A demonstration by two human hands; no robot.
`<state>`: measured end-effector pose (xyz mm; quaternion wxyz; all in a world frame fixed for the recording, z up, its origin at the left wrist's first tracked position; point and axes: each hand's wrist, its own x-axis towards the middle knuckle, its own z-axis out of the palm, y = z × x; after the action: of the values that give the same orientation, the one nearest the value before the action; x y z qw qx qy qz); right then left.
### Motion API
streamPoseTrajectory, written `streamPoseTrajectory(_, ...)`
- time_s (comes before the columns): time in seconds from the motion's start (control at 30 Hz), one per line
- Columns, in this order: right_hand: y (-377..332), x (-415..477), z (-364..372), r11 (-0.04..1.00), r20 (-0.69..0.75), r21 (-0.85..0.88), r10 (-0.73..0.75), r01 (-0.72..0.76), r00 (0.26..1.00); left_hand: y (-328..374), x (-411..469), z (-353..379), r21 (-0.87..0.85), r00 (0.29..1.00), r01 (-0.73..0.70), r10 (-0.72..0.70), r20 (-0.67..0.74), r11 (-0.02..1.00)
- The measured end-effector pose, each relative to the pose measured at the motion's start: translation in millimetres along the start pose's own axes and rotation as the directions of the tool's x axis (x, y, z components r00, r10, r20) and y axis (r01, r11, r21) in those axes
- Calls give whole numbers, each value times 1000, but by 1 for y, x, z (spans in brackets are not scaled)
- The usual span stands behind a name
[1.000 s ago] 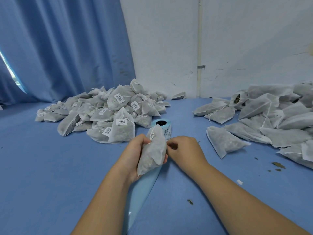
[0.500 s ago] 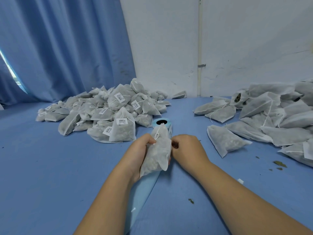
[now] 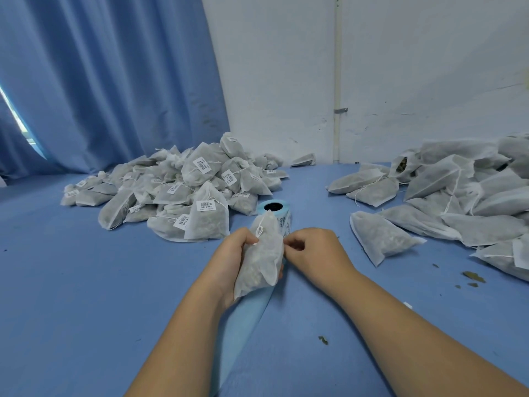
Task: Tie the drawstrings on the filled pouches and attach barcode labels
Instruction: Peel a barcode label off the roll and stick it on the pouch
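Left background: pleated blue curtain (image 3: pixel 108 81), folds hanging down to work surface; narrow gap (image 3: pixel 17 121) at far left edge shows bright daylight. Right background: white painted wall (image 3: pixel 415 67), scuffed and marked low down. Thin vertical white pipe (image 3: pixel 337 67) on wall, held by small metal clip (image 3: pixel 340 110). Foreground: flat blue work surface (image 3: pixel 71 282), evenly lit, shadows soft.

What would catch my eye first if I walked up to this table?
Most striking are two heaps of white mesh pouches on the blue table: a left heap bearing barcode labels, and a right heap with no barcode in sight. In the middle, near the front, the left hand grips one filled pouch while the right hand pinches at its edge, with a blue label roll just behind.
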<state>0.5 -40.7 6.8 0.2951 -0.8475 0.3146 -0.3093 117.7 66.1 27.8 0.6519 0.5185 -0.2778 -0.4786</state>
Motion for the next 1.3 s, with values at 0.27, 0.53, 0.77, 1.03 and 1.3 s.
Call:
streamPoseTrajectory(0.27,-2,1,1,997,-17,-72,-14,13,1000,-1,1,-1,36,996,19,-15,-89,999)
streamPoseTrajectory(0.53,-4,1,1,991,-33,-128,-41,36,999,-2,3,-1,9,997,-4,5,-82,1000)
streamPoseTrajectory(0.77,-5,2,3,983,-47,-181,-46,37,998,0,1,-1,0,996,8,-8,-91,1000)
streamPoseTrajectory(1.03,-2,1,4,999,-98,-23,36,-39,994,-1,4,-3,-31,998,17,-19,-55,999)
streamPoseTrajectory(1.3,4,3,-1,980,-126,119,177,-162,976,0,4,-5,7,998,29,-28,-60,1000)
